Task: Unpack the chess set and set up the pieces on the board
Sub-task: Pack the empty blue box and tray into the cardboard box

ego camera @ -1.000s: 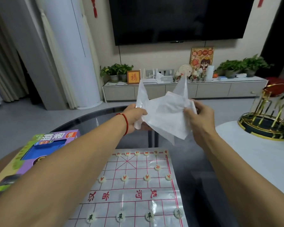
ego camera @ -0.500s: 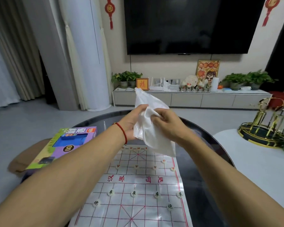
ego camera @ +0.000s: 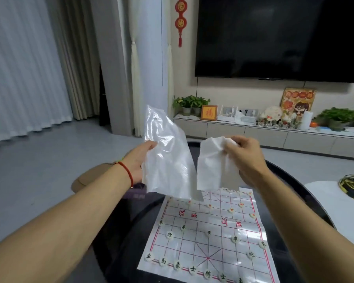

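The round dark glass table [ego camera: 307, 193] carries the white plastic board sheet with red grid lines [ego camera: 194, 250], spread at six o'clock, with the pale round chess pieces [ego camera: 169, 235] ranked along both ends. Above its far edge the left hand [ego camera: 139, 160], at ten o'clock, pinches a crinkled clear plastic bag [ego camera: 168, 160]; the right hand [ego camera: 247, 158], at one o'clock, has fingers curled round a crumpled white paper sheet [ego camera: 209, 166]. Risk: either wrapper, if dropped, could sweep light pieces off their points
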Demonstrator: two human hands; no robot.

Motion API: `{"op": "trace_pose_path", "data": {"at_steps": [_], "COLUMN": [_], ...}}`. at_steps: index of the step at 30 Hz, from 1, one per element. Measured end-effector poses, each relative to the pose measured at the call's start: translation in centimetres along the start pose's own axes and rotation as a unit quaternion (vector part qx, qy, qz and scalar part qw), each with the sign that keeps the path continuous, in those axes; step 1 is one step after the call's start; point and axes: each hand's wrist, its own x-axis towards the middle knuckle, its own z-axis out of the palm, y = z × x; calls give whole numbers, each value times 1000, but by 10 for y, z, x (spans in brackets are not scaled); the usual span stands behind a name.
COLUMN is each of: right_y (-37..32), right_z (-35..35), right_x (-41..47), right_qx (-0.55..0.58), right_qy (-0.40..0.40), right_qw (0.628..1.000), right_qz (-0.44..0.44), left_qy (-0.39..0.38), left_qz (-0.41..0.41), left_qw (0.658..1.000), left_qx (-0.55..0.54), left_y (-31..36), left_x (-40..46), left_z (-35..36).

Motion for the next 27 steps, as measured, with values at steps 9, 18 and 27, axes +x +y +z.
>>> {"op": "trace_pose_path", "data": {"at_steps": [9, 18, 27], "right_y": [-37, -59, -76], "right_z": [138, 230, 245], "right_x": [-33, -74, -60], "right_qx": [-64, -51, 5], "right_qy": [-268, -351, -425], "right_qw": [940, 932, 903], "right_qz": [202, 75, 60], "left_qy": [74, 151, 153], "left_qz": [111, 153, 232], "left_qw": [991, 974, 952], "left_qx": [9, 77, 130], "left_y": [23, 23, -1], "left_x": [-95, -161, -187], "left_z": [-131, -224, -255]}}
